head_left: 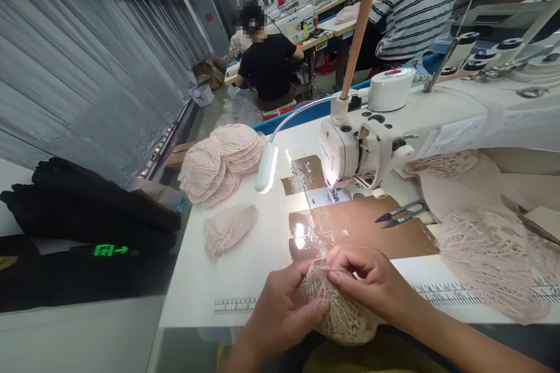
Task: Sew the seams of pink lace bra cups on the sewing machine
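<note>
Both hands (280, 309) (371, 280), beige open-mesh piece (341, 315), crumpled

Left hand (280, 315) and right hand (371, 282) meet low at centre, forearms converging from below. The fingers (345, 275) of both curl inward, tips pinched closed, knuckles raised.

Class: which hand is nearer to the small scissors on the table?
Right. The right hand sits just in front of the scissors, not touching; the left hand is farther left. Both hold a mesh piece.
</note>
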### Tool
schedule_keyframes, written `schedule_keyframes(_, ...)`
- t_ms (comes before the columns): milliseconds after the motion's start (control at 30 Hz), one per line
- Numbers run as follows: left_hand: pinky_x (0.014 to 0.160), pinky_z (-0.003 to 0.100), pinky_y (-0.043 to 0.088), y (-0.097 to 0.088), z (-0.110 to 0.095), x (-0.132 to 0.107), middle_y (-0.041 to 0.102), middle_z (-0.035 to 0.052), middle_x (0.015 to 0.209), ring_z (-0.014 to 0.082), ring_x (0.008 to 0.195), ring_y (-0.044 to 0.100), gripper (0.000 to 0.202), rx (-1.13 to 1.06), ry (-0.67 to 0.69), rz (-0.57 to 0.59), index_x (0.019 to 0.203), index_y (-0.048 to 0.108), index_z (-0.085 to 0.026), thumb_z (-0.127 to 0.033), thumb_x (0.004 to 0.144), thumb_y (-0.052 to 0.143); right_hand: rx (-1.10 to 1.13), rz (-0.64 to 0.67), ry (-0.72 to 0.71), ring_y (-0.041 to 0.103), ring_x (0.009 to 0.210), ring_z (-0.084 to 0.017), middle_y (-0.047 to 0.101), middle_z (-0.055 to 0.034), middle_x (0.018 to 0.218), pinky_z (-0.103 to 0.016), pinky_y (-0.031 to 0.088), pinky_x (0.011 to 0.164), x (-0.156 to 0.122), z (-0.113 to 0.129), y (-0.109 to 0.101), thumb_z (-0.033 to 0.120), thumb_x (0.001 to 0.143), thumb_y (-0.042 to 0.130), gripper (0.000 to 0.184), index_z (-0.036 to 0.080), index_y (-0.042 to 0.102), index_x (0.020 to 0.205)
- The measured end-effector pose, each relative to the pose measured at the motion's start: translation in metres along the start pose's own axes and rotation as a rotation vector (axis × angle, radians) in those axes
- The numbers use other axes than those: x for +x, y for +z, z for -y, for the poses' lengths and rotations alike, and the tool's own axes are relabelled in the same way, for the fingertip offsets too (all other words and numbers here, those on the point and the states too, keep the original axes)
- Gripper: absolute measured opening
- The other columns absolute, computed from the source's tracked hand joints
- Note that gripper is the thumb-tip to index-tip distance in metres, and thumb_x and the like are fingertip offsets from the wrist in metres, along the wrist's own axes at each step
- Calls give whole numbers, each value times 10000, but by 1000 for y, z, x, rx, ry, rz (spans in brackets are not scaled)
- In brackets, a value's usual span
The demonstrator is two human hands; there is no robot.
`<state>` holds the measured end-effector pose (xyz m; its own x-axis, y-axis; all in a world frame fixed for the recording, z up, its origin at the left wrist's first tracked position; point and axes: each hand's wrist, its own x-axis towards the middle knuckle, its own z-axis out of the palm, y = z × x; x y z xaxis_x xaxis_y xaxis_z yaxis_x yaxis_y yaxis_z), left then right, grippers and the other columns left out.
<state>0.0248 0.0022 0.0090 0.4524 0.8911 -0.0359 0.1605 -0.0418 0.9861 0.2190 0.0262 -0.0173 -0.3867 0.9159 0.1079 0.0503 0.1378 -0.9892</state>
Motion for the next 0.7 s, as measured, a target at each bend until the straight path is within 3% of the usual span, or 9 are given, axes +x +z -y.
schedule_keyframes(200,733,256,442,-7,1,2,659,58,879,176,780,574,247,122,-22,-79,985,666,-147,-330,822,636,-25,-9,61,556,646,-159,622,-22,705,-272,421,597,0,-3,5,357,839,558,256,194,517,646)
schedule_keyframes(367,647,231,391,-2,6,11,558,22,709,132,675,478,280,-30,-144,-79,798,617,-120,-399,824,619,-45,-4,78,537,628,-148,618,-21,698,-262,407,579,0,-5,6,372,835,563,253,182,563,668)
schedule_keyframes(500,593,219,338,1,14,16,480,-5,651,104,613,403,330,-203,-218,-62,761,562,-123,-442,796,637,-36,37,119,484,578,-128,550,5,625,-247,376,532,2,-6,-4,450,843,566,311,174,587,700)
schedule_keyframes(633,619,228,340,4,17,19,476,-3,666,110,636,401,333,-199,-221,-68,768,553,-124,-444,791,641,5,81,111,557,720,-164,629,-35,813,-270,432,645,6,-3,-13,474,827,598,317,172,633,916)
schedule_keyframes(700,621,226,335,6,17,21,461,-9,663,109,639,393,330,-161,-207,-62,754,546,-128,-444,797,634,-70,127,94,534,681,-152,614,-21,747,-264,408,628,8,-1,-15,463,840,587,296,174,651,844)
